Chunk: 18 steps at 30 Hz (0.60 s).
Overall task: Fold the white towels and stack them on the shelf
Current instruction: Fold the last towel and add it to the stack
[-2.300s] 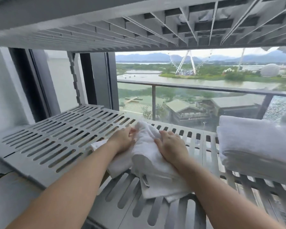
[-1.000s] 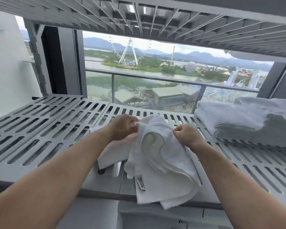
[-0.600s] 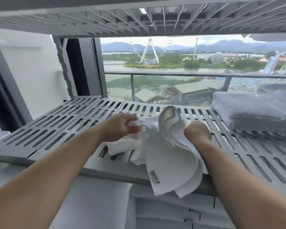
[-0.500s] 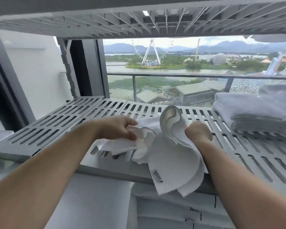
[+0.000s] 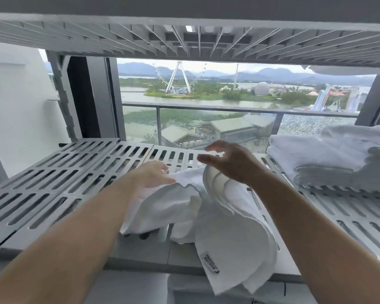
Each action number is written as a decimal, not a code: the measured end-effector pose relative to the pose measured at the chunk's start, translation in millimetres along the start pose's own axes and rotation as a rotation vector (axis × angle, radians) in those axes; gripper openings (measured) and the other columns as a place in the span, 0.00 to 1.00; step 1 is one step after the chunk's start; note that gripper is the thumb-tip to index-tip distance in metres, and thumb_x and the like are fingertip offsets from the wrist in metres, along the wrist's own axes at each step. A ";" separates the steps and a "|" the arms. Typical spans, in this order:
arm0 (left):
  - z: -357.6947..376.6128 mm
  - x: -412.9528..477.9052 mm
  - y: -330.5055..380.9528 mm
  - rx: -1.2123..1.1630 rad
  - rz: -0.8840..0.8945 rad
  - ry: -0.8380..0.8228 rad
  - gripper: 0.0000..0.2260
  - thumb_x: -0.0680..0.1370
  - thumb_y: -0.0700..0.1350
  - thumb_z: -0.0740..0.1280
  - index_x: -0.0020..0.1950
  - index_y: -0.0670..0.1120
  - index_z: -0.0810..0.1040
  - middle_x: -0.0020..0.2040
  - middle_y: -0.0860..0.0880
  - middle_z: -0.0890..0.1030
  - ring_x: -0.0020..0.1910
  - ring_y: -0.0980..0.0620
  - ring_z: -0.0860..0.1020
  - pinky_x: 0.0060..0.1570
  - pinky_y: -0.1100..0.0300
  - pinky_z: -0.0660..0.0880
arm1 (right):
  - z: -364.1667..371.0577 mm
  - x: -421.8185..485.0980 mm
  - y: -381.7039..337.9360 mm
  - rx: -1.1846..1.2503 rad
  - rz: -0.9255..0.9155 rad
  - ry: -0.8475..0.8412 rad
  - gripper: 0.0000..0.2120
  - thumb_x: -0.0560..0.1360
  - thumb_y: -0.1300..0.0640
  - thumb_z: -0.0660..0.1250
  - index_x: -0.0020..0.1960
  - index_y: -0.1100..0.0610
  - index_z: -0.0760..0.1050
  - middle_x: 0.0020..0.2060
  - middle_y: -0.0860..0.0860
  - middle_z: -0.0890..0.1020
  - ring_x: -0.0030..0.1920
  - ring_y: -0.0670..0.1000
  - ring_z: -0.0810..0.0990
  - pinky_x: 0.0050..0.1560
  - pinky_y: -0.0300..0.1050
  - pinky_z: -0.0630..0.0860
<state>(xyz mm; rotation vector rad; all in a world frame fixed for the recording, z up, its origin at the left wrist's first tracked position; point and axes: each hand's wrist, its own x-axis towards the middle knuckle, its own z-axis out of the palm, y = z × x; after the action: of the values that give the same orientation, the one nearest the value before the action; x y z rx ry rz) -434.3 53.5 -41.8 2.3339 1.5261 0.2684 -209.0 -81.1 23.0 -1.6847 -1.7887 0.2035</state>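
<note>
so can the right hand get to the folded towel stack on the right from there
Probably yes: the right hand is open, holding nothing, above the loose towel, and only bare shelf lies between it and the folded stack on its right.

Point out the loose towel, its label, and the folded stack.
loose towel (image 5: 228, 227), head view, on its draped middle fold.
label (image 5: 210, 262), head view, on the label's middle.
folded stack (image 5: 329, 159), head view, on the top towel.
</note>
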 end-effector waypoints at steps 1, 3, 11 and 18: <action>2.0 5.2 -0.3 0.052 0.012 0.013 0.23 0.73 0.61 0.72 0.63 0.50 0.79 0.59 0.53 0.80 0.55 0.51 0.77 0.57 0.55 0.74 | 2.6 -1.9 -9.0 -0.075 -0.018 -0.129 0.26 0.70 0.34 0.70 0.61 0.49 0.79 0.55 0.47 0.82 0.53 0.47 0.78 0.47 0.41 0.72; 2.9 14.4 1.3 0.128 0.052 0.062 0.15 0.72 0.59 0.72 0.51 0.50 0.83 0.48 0.53 0.82 0.45 0.51 0.78 0.46 0.57 0.75 | 11.2 -4.0 -14.1 -0.268 0.028 -0.221 0.21 0.71 0.43 0.71 0.59 0.53 0.80 0.54 0.50 0.83 0.54 0.50 0.79 0.50 0.43 0.75; -46.8 26.8 13.6 0.288 0.124 -0.078 0.08 0.74 0.49 0.72 0.52 0.50 0.85 0.47 0.50 0.84 0.47 0.49 0.80 0.38 0.60 0.74 | -4.6 16.8 6.9 -0.130 0.252 -0.014 0.14 0.72 0.68 0.67 0.40 0.51 0.85 0.36 0.49 0.84 0.31 0.43 0.77 0.32 0.32 0.71; -82.3 51.8 3.2 0.455 0.088 0.761 0.15 0.76 0.44 0.68 0.63 0.49 0.78 0.59 0.42 0.76 0.60 0.39 0.75 0.65 0.42 0.69 | -29.8 37.6 63.0 0.087 0.427 0.434 0.16 0.73 0.71 0.62 0.44 0.54 0.84 0.43 0.57 0.85 0.34 0.50 0.80 0.35 0.38 0.74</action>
<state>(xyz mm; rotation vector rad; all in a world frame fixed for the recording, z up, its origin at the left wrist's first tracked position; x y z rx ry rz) -438.2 114.2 34.2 2.8379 1.9723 1.0239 -138.2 -45.6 25.5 -1.8610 -1.0831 0.0872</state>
